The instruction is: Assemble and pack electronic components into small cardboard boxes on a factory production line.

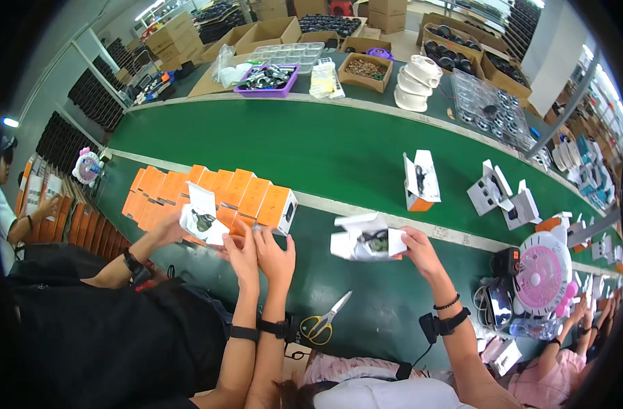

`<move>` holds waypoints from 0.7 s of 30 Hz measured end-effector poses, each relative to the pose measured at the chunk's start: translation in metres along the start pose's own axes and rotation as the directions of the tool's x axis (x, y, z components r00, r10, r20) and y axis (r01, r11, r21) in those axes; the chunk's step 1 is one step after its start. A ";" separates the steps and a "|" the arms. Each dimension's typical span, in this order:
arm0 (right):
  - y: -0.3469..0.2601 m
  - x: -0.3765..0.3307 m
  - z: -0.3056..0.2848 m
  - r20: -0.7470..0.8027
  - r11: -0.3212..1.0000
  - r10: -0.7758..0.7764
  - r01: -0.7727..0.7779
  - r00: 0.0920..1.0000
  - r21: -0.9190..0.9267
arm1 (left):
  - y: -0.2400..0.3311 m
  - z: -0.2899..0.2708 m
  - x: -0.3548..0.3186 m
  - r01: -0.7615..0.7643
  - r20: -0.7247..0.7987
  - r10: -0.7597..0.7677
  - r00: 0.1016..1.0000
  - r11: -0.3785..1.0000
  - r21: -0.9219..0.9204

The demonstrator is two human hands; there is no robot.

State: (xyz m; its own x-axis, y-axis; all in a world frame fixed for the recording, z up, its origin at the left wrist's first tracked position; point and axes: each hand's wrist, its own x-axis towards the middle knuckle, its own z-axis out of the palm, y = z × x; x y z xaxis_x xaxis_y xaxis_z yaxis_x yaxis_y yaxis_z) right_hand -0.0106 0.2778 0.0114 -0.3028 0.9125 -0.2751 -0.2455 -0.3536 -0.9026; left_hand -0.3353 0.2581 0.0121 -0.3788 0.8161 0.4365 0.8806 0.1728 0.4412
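My right hand (422, 251) grips the right end of an open white box (356, 247) with raised flaps, tilted above the bench. Inside that box lies a dark item with a cable, its kind unclear. My left hand (276, 258), fingers apart, is at the near edge of the rightmost orange box (276, 208); whether it touches is unclear. Close beside it is a co-worker's right hand (242, 255). The co-worker's left hand (167, 230) holds another open white box (202, 221) with a dark green item. Several closed orange boxes (168, 187) stand in rows around it.
Yellow-handled scissors (318, 328) lie on the near bench. Open boxes (420, 180) stand on the green belt (257, 129). To the right are a pink-and-white fan (543, 273), a phone (499, 303) and a water bottle (535, 329). A purple tray (267, 80) sits beyond the belt.
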 end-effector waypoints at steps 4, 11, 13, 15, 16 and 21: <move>0.003 0.046 0.014 -0.180 0.892 -0.108 0.175 0.978 0.416 | -0.007 0.013 0.023 -0.009 -0.010 0.011 1.000 0.982 0.187; 0.016 0.132 -0.009 -0.351 0.931 -0.142 0.246 0.925 0.270 | -0.017 0.036 0.025 -0.026 0.067 0.012 0.998 0.976 0.218; 0.016 0.132 -0.021 -0.374 0.961 -0.124 0.205 0.919 0.187 | -0.023 0.036 0.028 0.058 0.135 -0.066 0.989 0.996 0.067; 0.015 0.119 -0.029 -0.344 0.966 -0.130 0.198 0.930 0.169 | -0.023 0.034 0.030 0.108 0.172 -0.114 0.978 0.993 0.041; 0.013 0.107 -0.032 -0.370 0.982 -0.138 0.175 0.919 0.070 | -0.020 0.031 0.030 0.007 0.105 -0.006 0.994 1.000 -0.015; 0.005 0.026 -0.043 -0.282 0.921 -0.320 0.228 0.904 -0.315 | 0.041 0.025 0.008 -0.235 0.014 0.247 0.969 0.936 -0.262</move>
State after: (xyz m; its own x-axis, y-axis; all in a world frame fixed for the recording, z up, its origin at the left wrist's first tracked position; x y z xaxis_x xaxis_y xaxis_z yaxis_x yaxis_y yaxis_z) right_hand 0.0196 0.3090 -0.0148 0.0640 0.9966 -0.0528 -0.0050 -0.0526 -0.9986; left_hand -0.2947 0.2859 0.0142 -0.1456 0.8409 0.5213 0.8386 -0.1747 0.5160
